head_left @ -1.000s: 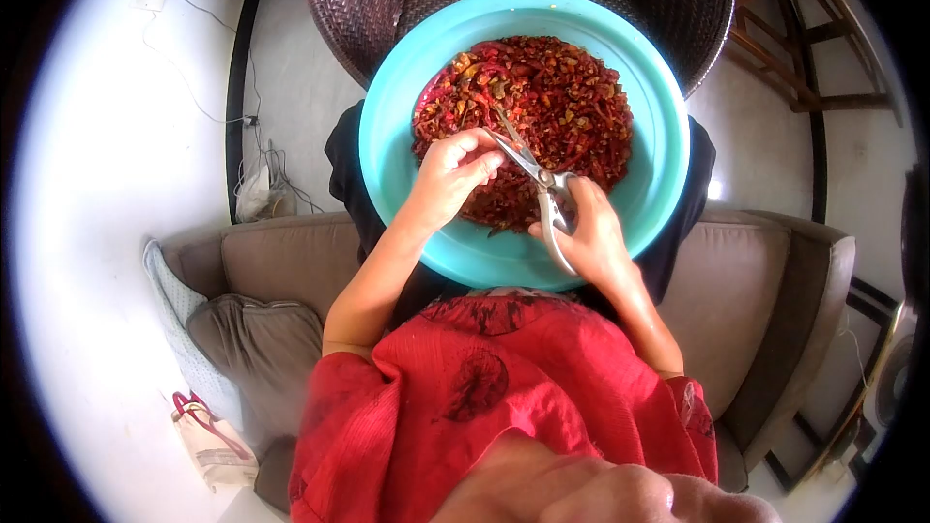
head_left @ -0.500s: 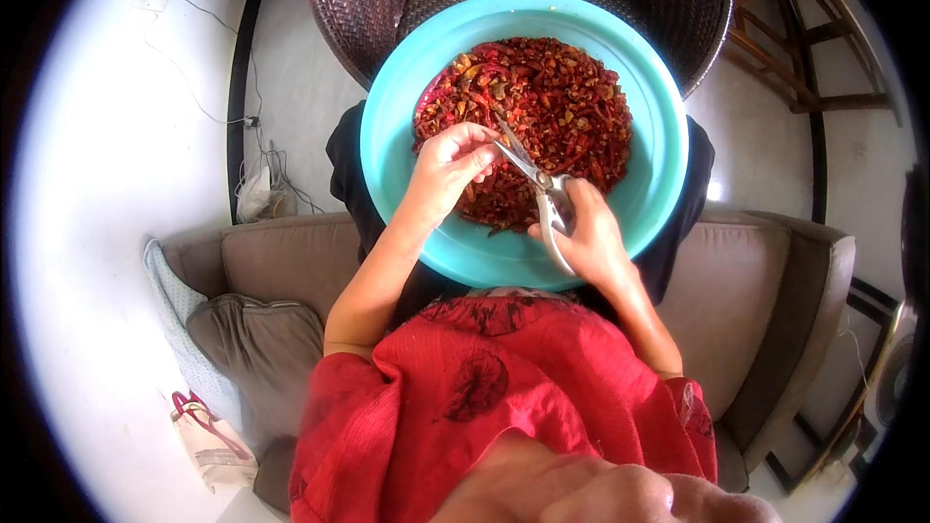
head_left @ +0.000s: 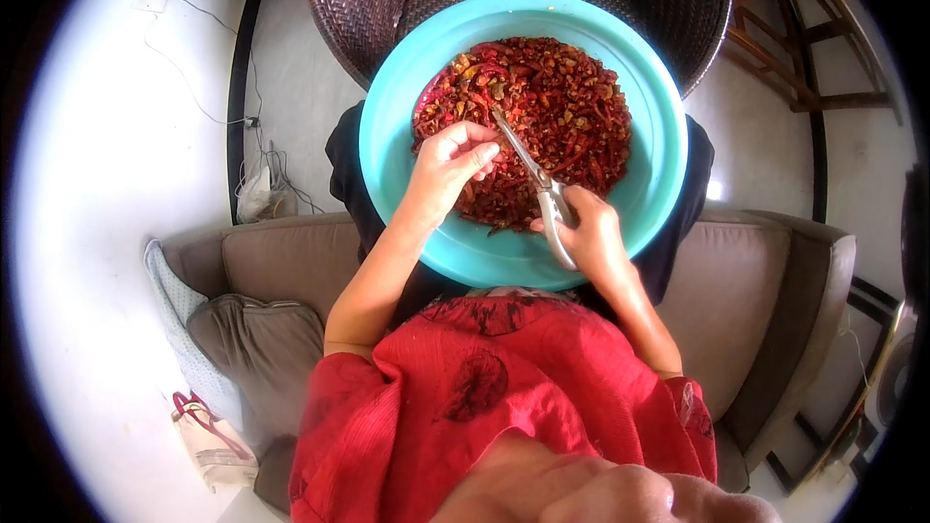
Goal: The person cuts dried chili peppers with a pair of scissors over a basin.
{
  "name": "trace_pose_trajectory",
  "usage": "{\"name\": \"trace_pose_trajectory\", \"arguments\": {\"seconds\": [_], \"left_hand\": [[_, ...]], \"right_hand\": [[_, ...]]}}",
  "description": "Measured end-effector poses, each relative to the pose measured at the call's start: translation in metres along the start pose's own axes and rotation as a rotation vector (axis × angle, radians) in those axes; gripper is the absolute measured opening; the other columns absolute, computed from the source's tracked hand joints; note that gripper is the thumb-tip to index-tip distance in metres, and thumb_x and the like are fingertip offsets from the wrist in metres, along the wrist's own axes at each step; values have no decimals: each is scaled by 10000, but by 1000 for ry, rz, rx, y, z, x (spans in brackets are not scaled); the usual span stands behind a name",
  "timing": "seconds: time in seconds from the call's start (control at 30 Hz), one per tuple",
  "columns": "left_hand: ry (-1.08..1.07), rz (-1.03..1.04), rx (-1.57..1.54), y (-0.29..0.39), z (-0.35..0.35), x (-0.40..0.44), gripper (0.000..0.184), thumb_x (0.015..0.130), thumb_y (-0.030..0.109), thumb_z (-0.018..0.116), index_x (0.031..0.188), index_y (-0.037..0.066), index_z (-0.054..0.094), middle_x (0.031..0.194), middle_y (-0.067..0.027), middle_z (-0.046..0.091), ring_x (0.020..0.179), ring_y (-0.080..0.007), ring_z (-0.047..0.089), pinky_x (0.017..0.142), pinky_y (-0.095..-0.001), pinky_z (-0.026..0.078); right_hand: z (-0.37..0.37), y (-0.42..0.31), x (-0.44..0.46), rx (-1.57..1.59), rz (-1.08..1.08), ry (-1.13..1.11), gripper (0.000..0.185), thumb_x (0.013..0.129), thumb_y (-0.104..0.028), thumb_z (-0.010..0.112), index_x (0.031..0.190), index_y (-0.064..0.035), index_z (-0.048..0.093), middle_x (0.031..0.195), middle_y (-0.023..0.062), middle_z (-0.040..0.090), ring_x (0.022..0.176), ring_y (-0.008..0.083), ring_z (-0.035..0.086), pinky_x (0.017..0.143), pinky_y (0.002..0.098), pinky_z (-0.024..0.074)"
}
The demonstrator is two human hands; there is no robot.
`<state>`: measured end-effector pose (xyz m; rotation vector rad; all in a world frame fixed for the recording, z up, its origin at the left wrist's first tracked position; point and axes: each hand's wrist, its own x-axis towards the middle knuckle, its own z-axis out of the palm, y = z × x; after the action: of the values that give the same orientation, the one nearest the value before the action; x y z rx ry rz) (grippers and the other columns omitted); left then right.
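A wide turquoise basin (head_left: 397, 218) rests on the lap, holding a heap of dried red chilies (head_left: 572, 107), many in small cut pieces. My right hand (head_left: 589, 232) grips a pair of scissors (head_left: 550, 205) by the light grey handles. Their blades are closed together and point up and left over the heap. Just left of the blades, my left hand (head_left: 450, 165) is pinched, thumb against fingers. Whatever sits in that pinch is too small to make out, perhaps a bit of chili.
Beyond the basin stands a dark woven wicker chair (head_left: 339, 10) with red bits on its seat. A grey-brown sofa (head_left: 727, 300) is behind me, with a dark cushion (head_left: 254, 349) at left. Wooden furniture (head_left: 775, 48) stands at upper right, cables (head_left: 276, 169) lie at left.
The scissor blades have closed from a spread position, and the fingers of my right hand have drawn the handles together. My left hand has hardly moved.
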<state>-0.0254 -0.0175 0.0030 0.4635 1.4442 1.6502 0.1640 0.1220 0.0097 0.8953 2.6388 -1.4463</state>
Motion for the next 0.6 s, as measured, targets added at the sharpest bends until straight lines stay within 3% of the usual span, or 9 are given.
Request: {"name": "trace_pose_trajectory", "arguments": {"seconds": [0.27,0.4,0.47,0.6], "left_hand": [[-20,-70,-130,1,-1,0,172,952,57,603,1105,-15,631,938,-64,666,791,-103,582,700,-216,481],[-47,-42,-24,2,-1,-2,146,954,67,609,1078,-5,639,911,-53,671,756,-92,594,675,-209,486],[-7,-109,89,8,2,-3,122,959,84,615,1052,12,646,870,-39,671,718,-79,598,647,-203,486],[46,-106,67,7,2,-3,108,953,101,653,1017,13,654,807,-31,667,661,-66,587,591,-197,477]], "right_hand": [[-1,-3,-1,-17,-132,45,613,712,-333,838,1121,24,554,1011,198,611,946,363,606,813,444,490],[1,-4,1,-58,-213,127,554,720,-332,842,1055,25,582,938,184,622,869,350,624,764,429,502],[-2,-7,1,0,-7,-10,488,731,-333,844,966,22,605,848,171,627,779,342,635,699,412,507],[-1,-1,2,-36,-83,22,450,739,-332,845,898,19,612,780,165,623,712,334,638,647,401,503]]}}
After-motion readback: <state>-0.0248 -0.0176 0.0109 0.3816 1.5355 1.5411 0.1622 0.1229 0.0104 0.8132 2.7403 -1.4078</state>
